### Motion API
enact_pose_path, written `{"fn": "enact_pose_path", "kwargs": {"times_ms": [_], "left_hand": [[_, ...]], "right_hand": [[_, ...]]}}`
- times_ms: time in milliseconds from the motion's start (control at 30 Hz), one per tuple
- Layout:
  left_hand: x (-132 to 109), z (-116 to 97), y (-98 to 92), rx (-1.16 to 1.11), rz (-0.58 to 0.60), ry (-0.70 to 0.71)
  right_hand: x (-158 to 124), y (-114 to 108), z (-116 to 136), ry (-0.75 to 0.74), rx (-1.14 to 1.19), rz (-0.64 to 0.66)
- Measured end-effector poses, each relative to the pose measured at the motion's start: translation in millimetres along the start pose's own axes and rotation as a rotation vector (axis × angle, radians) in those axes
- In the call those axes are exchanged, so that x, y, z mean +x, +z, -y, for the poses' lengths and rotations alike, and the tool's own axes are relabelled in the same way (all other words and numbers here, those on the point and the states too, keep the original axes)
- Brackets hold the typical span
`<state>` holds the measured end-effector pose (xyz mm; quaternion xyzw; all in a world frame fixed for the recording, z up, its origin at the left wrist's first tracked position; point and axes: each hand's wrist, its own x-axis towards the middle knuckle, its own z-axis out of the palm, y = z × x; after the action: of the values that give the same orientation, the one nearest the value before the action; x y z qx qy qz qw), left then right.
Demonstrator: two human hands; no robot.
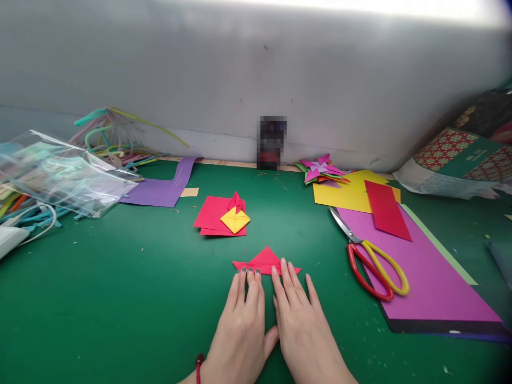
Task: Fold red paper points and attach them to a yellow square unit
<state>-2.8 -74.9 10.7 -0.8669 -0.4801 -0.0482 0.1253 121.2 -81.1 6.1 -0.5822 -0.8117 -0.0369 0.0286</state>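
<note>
A folded piece of red origami paper (266, 257) lies flat on the green tabletop, its peak pointing away from me and a narrow strip running along its near edge. The fingertips of my left hand (245, 320) rest along that near edge, fingers stretched out. Beside it, my right hand (298, 314) lies flat with extended fingers, their tips pressing on the paper's right half. Neither hand grasps anything. Farther off, several red paper squares (210, 210) lie stacked, with a yellow folded paper piece (235, 220) and a small red folded piece (236, 202) on top.
Scissors (372, 264) with red and yellow handles lie on purple paper (436, 285) at right. Yellow paper (336, 197), a red strip (387, 210) and folded paper stars (320, 168) are behind. Clear plastic packaging (68, 170) and pipe cleaners (106, 133) crowd the left. A patterned bag (452, 154) stands far right.
</note>
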Motion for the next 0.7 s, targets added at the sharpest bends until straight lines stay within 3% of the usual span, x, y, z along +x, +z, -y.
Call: {"fn": "enact_pose_path", "kwargs": {"times_ms": [333, 700], "left_hand": [[0.6, 1.9, -1.6, 0.022, -0.043, 0.017], [1.8, 2.1, -3.1, 0.02, -0.06, 0.019]], "right_hand": [[-1.9, -3.8, 4.5, -0.017, -0.025, -0.11], [0.2, -5.2, 3.1, 0.009, 0.058, -0.071]]}}
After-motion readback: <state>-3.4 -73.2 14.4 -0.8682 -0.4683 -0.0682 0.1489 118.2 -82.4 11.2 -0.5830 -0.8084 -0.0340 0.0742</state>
